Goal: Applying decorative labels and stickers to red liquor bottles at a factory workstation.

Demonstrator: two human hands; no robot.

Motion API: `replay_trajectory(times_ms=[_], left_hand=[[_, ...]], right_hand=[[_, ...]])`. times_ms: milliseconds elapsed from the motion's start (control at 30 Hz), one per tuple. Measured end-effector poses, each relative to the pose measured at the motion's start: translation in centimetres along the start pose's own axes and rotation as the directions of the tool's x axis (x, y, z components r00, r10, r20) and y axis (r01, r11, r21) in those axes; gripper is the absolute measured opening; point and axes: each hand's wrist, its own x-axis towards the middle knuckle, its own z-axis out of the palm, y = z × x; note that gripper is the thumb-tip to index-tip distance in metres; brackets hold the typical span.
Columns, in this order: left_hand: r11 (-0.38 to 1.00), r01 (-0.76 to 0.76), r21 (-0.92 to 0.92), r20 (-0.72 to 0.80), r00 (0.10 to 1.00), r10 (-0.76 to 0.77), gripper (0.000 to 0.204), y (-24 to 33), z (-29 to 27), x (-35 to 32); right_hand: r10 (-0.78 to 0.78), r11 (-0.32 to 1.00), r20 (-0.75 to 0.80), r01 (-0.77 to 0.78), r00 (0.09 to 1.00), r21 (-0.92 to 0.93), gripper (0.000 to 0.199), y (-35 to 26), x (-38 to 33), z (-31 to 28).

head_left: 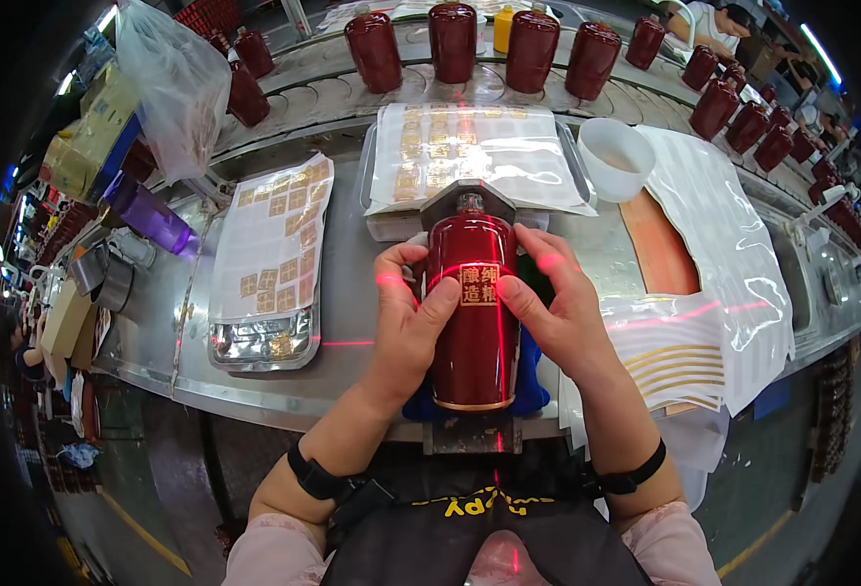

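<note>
A glossy dark red bottle (474, 361) lies in front of me, its neck pointing away, on a dark stand (471, 437) with blue cloth (531, 396) beside it. Square gold decals (479, 284) sit on its front, crossed by red laser lines. My left hand (413, 308) grips the left side, thumb pressed by the decals' left edge. From the other side my right hand (559, 305) holds it too, with the thumb at the decals' right edge. The fingers behind the bottle are partly hidden.
Gold decal sheets lie on a left tray (265, 354) and a central tray (367, 176). A white bowl (616, 159) and gold-striped sheets (679, 361) are at right. Behind, more red bottles (453, 44) stand on a conveyor (333, 93). A purple bottle (152, 215) leans at left.
</note>
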Motion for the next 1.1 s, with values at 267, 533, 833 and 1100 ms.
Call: replay_trajectory(times_ms=[267,533,833,1100], left_hand=[[0.988,-0.030,0.149,-0.044,0.998,0.036,0.056,-0.5,0.0,0.0],[0.984,-0.073,0.164,-0.032,0.996,0.079,0.055,-0.8,0.0,0.0],[0.974,-0.037,0.224,-0.064,0.997,0.052,0.056,0.0,0.6,-0.1],[0.932,-0.075,0.355,-0.055,0.993,0.101,0.054,-0.8,0.0,-0.2]], right_hand=[[0.047,0.998,0.020,-0.046,0.999,-0.039,0.060,-0.5,0.1,0.0],[0.015,0.999,-0.007,-0.015,1.000,-0.052,0.060,0.3,0.0,0.1],[-0.152,0.978,0.234,0.181,0.960,-0.108,0.035,-3.5,3.0,-3.2],[-0.164,0.922,0.138,0.201,0.977,-0.329,0.023,-4.6,5.8,-2.5]])
